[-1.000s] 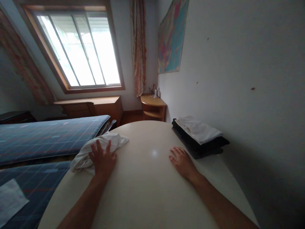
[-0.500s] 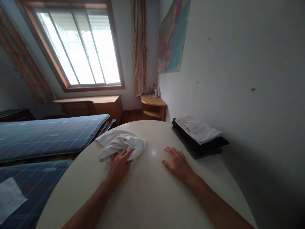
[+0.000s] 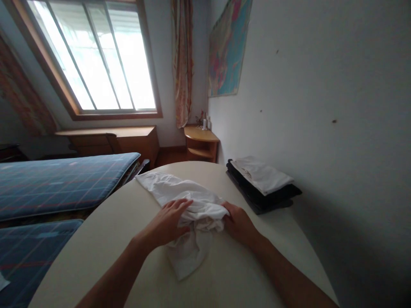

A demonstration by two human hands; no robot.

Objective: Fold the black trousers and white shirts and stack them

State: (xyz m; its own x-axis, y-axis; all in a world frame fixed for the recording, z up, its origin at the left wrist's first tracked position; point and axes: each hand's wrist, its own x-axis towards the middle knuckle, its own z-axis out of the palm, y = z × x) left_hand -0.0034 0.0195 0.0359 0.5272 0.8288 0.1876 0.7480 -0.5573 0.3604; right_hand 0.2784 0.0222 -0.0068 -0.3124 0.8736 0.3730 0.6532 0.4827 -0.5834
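Observation:
A crumpled white garment (image 3: 195, 196) lies on the round cream table (image 3: 105, 239), one end stretched toward the far left edge and a flap hanging toward me. My right hand (image 3: 236, 218) has its fingers closed on the garment's right end. On its left side rests my left hand (image 3: 171, 220), fingers extended and thumb apart, touching the fabric without a visible grip. What kind of garment it is, I cannot make out.
A stack of folded clothes, with a white piece (image 3: 261, 173) over dark ones (image 3: 272, 199), sits at the table's right by the wall. Blue plaid mattresses (image 3: 64, 184) are on the left. A wooden desk (image 3: 135, 139) and corner shelf (image 3: 201, 134) stand beyond.
The garment went from a bunched heap at left to a longer spread toward the middle. My right hand moved from bare table onto its right end; my left hand shifted slightly right and opened.

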